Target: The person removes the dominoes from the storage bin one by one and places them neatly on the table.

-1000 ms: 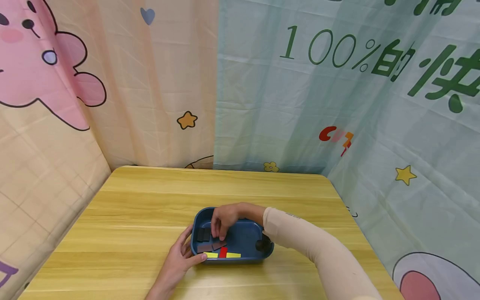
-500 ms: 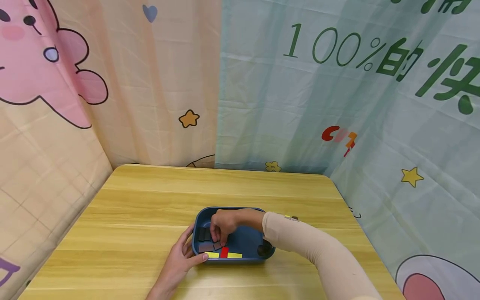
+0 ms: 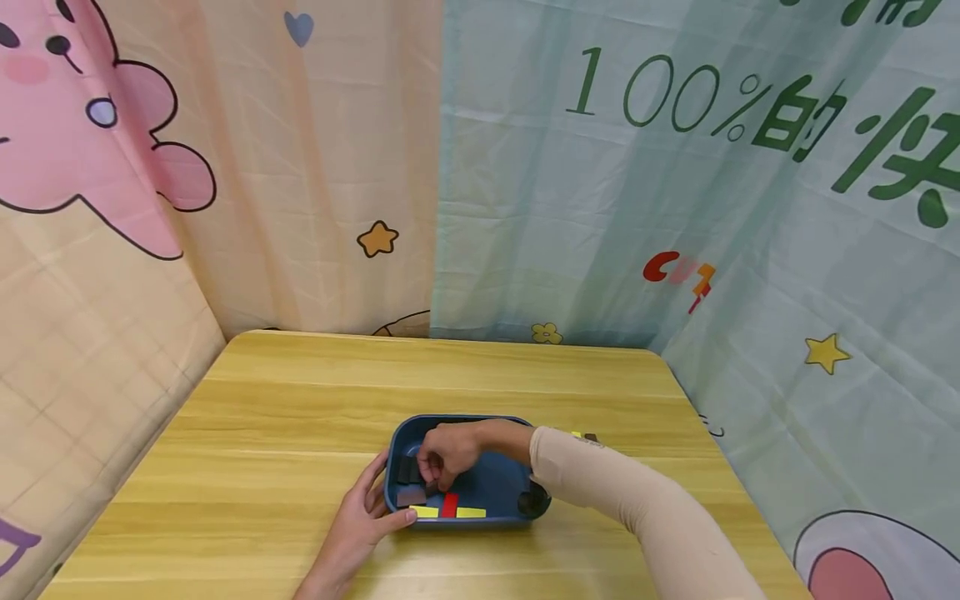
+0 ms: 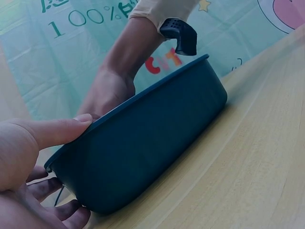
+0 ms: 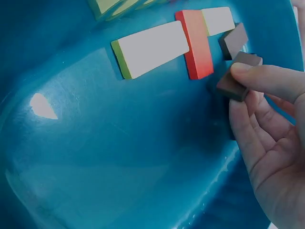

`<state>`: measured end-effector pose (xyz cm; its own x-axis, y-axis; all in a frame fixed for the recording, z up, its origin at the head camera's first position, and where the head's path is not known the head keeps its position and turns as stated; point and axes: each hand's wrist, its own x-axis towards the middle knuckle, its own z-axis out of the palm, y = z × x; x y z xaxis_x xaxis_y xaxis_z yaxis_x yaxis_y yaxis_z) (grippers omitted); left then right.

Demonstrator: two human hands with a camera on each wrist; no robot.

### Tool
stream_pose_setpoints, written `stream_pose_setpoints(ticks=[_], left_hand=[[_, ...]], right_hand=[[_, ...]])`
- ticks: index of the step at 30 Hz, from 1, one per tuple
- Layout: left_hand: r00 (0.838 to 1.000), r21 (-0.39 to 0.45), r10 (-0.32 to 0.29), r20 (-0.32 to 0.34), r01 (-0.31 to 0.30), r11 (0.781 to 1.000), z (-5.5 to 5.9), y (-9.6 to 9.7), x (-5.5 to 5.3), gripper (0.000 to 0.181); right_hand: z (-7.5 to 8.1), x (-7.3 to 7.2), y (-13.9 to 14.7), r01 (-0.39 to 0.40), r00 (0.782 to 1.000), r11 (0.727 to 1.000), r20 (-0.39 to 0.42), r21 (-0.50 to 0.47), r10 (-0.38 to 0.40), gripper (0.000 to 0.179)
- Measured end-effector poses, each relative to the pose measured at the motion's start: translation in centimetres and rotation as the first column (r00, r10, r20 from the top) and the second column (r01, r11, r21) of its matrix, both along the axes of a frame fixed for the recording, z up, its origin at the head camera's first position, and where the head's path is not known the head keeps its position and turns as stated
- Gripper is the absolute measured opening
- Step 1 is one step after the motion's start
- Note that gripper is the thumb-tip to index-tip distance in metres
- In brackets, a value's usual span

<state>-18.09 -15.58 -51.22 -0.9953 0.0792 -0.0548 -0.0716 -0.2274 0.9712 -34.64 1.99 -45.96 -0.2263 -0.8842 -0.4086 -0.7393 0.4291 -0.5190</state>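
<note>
"Logging from my remote desk. Right hand [image 3: 450, 454]: thumb and fingertips pinched together, parted only by the brown block [image 5: 231, 89] they hold. Where is that block, exactly?"

"I place it inside the blue tray [image 3: 487, 485], at the fingertips. Contact with the tray floor: I cannot tell."

"And around those fingers?"

"I note a second brown block [image 5: 233, 43] near the fingertips, toward the left hand. Black blocks [image 3: 409, 471] lie just left of the fingers in the head view. On the wearer's side of the fingers, a red block [image 3: 449, 505] lies between two yellow blocks [image 3: 471, 513], along the near wall."

"Left hand [image 3: 356, 521]?"

"It grips the tray's near left corner: thumb over the rim, fingers bent against the outside."

"Other items?"

"Wood-grain table [image 3: 300, 433] beneath the tray; pale sleeve [image 3: 645, 500] behind the right fingers; a small yellow and dark item [image 3: 585, 436] beyond it, partly hidden."
</note>
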Motion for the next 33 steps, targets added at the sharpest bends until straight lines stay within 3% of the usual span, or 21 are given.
stream_pose_setpoints(ticks=[7, 13, 17, 24, 33], left_hand=[[1.0, -0.003, -0.011, 0.002, 0.011, 1.0, 0.2, -0.3, 0.1, 0.094], [1.0, -0.003, 0.024, 0.005, -0.024, 1.0, 0.3, -0.5, 0.2, 0.093], [1.0, -0.006, 0.022, 0.012, -0.022, 1.0, 0.1, -0.4, 0.2, 0.094], [1.0, -0.001, 0.015, 0.008, -0.015, 1.0, 0.0, 0.2, 0.1, 0.094], [1.0, -0.003, 0.023, 0.009, -0.023, 1.0, 0.1, 0.2, 0.3, 0.096]], right_hand=[[0.9, -0.7, 0.6, 0.094, 0.981, 0.992, 0.175, -0.081, -0.078, 0.017], [2.2, -1.0, 1.0, 0.205, 0.954, 0.962, 0.257, -0.182, -0.155, 0.015], [2.8, -1.0, 1.9, 0.261, 0.942, 0.937, 0.271, -0.23, -0.196, 0.013], [3.4, -0.9, 4.7, 0.333, 0.936, 0.904, 0.209, -0.269, -0.283, 0.012], [4.1, -0.9, 8.2, 0.465, 0.877, 0.836, 0.281, -0.293, -0.389, 0.009]])
